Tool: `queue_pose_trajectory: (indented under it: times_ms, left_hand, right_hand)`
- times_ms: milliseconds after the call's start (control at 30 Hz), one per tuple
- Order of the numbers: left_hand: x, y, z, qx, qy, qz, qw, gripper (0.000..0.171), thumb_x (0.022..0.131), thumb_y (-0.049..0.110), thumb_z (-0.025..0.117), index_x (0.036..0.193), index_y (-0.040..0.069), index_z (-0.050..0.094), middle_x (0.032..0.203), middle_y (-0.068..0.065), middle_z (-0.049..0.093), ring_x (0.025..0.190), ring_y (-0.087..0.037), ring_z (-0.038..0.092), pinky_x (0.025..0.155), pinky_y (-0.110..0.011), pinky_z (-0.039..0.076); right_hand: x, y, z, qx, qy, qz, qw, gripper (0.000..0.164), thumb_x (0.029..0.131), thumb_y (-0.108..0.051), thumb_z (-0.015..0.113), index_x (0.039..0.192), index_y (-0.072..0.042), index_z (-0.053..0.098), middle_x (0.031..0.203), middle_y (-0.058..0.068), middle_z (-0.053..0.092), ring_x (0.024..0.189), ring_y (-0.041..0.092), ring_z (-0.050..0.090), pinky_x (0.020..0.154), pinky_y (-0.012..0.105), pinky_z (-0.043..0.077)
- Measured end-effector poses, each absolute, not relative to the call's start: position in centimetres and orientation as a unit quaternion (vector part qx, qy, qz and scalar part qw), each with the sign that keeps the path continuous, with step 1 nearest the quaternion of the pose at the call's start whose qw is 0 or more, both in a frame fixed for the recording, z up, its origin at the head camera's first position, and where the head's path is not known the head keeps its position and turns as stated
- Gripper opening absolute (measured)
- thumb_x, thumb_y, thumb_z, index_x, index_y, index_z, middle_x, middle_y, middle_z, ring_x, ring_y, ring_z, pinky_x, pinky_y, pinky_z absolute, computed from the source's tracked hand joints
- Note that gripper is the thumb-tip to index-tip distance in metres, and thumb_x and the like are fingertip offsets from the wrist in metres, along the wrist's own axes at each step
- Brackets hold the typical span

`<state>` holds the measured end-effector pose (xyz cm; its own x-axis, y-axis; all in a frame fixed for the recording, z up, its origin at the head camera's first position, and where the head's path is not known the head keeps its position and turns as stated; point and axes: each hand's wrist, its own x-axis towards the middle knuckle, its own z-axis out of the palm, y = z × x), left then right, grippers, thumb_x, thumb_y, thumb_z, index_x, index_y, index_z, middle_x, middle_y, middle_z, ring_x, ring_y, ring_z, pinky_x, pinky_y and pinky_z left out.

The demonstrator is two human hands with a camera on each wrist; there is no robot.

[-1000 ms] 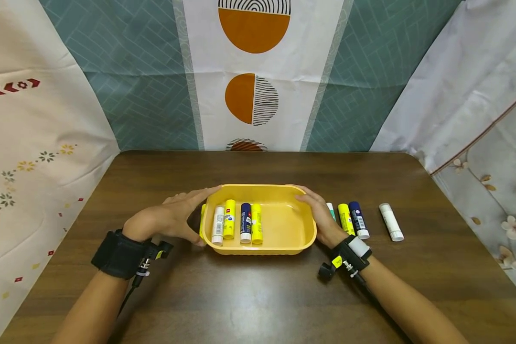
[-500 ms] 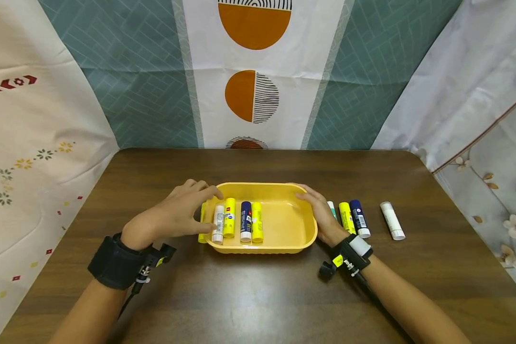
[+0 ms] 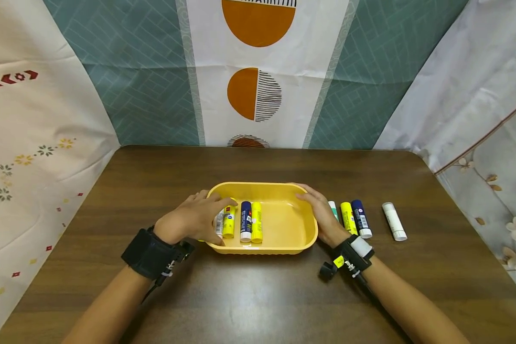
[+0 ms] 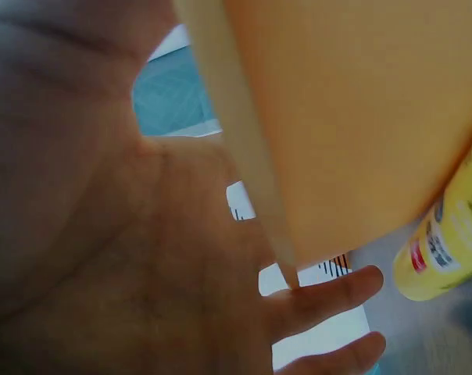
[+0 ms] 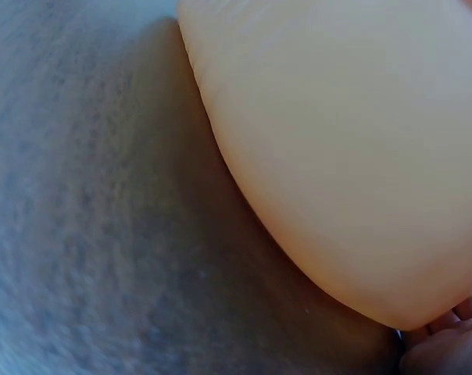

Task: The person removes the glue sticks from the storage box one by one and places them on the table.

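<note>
A yellow plastic tray [image 3: 284, 224] lies in the middle of the table, with several glue sticks in its left half. My left hand [image 3: 198, 217] reaches over the tray's left end, thumb and fingers spread apart. Its fingers extend past the rim in the left wrist view. Partly hidden under this hand is a white glue stick [image 3: 219, 223]; beside it lies a yellow glue stick [image 3: 229, 222]. Another yellow glue stick [image 4: 447, 226] appears by the tray wall in the left wrist view. My right hand [image 3: 320, 217] grips the tray's right end, thumb over the rim.
Right of the tray, a yellow glue stick [image 3: 348, 218] and a navy one [image 3: 361, 219] lie side by side, near a green-and-white stick [image 3: 333, 209]. Farther right is a white glue stick [image 3: 394, 221]. Patterned cloths [image 3: 155, 95] hang behind the wooden table [image 3: 258, 296].
My left hand has moved from outside the tray's left end to the right, over the rim and the white glue stick. The right hand keeps its grip on the tray.
</note>
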<state>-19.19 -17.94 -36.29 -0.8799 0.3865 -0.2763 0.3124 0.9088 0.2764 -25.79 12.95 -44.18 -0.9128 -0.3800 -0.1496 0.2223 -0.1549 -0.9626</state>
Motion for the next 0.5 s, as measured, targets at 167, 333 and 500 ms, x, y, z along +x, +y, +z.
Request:
queue_pose_trajectory:
  times_ms: [167, 333, 500]
  left_hand:
    - [-19.56, -17.44, -36.30, 0.176, 0.965, 0.084, 0.175, 0.096, 0.069, 0.038, 0.094, 0.150, 0.026, 0.045, 0.142, -0.010, 0.050, 0.125, -0.038, 0.041, 0.110, -0.058, 0.032]
    - [-19.49, -17.49, -36.40, 0.182, 0.966, 0.087, 0.162, 0.098, 0.070, 0.036, 0.095, 0.151, 0.027, 0.042, 0.144, -0.011, 0.049, 0.132, -0.040, 0.036, 0.118, -0.062, 0.019]
    - [-19.27, -18.03, -35.93, 0.198, 0.964, 0.125, 0.129, 0.101, 0.070, 0.033, 0.094, 0.154, 0.026, 0.039, 0.149, -0.014, 0.046, 0.143, -0.041, 0.027, 0.120, -0.063, 0.004]
  right_hand:
    - [-25.82, 12.97, -44.12, -0.070, 0.622, -0.755, 0.197, 0.038, 0.108, -0.020, 0.045, 0.145, -0.013, 0.051, 0.140, 0.012, 0.052, 0.119, 0.028, 0.056, 0.099, 0.039, 0.053]
    - [-25.76, 12.91, -44.20, -0.068, 0.622, -0.755, 0.197, 0.039, 0.109, -0.020, 0.045, 0.146, -0.013, 0.051, 0.140, 0.011, 0.053, 0.119, 0.026, 0.057, 0.099, 0.039, 0.053]
    - [-25.81, 12.81, -44.21, -0.067, 0.621, -0.755, 0.198, 0.039, 0.108, -0.020, 0.046, 0.146, -0.013, 0.051, 0.139, 0.011, 0.053, 0.118, 0.026, 0.057, 0.099, 0.039, 0.053]
